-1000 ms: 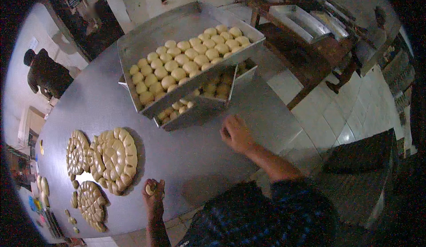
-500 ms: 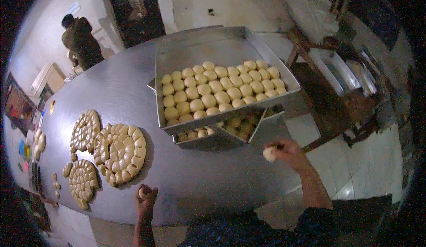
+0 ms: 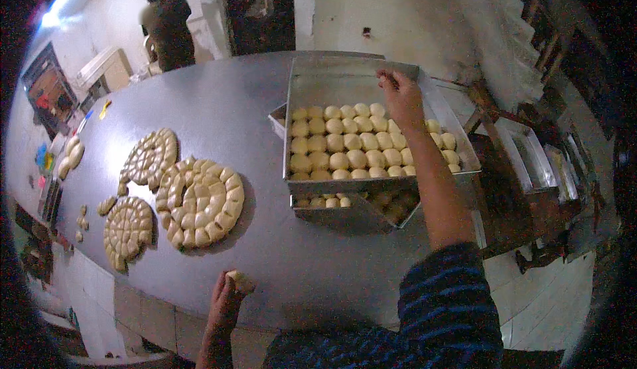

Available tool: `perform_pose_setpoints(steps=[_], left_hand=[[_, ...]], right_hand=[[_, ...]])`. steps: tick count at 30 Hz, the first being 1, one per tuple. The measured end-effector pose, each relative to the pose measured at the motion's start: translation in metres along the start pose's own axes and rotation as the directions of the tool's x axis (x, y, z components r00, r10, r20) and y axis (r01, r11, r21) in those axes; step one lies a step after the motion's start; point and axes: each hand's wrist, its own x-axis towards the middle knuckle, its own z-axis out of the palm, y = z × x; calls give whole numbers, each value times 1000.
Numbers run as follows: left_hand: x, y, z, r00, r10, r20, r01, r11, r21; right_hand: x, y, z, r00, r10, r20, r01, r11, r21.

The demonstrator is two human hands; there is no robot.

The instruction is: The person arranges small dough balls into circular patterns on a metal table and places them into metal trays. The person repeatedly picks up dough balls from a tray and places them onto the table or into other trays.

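Your right hand (image 3: pixel 401 97) has gone from the near right edge of the tabletop (image 3: pixel 232 104) out over the far part of the upper metal tray (image 3: pixel 332 74), and the dough piece it carried no longer shows. That tray holds rows of pale dough balls (image 3: pixel 345 147) and sits on a second tray (image 3: pixel 352 211) of the same. Three scored round dough discs (image 3: pixel 199 200) lie to the left. Your right fingers are curled; whether they grip anything, you cannot tell. Your left hand (image 3: pixel 225 299), at the near edge, pinches a small dough piece (image 3: pixel 240 281).
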Motion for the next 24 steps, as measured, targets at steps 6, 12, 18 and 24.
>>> perform_pose_setpoints(steps=[6, 12, 18, 24], left_hand=[[1, 1, 46, 888, -162, 431, 143, 987, 76], [31, 19, -143, 985, 153, -82, -78, 814, 576], [46, 87, -352, 121, 844, -523, 520, 394, 757], [100, 117, -394, 67, 633, -771, 676, 540, 502]], right_hand=[[-232, -133, 39, 507, -475, 719, 127, 866, 483], [-373, -117, -39, 555, 359, 750, -82, 921, -380], [-326, -76, 12, 828, 364, 426, 12, 748, -664], [-390, -57, -33, 770, 455, 448, -207, 842, -498]])
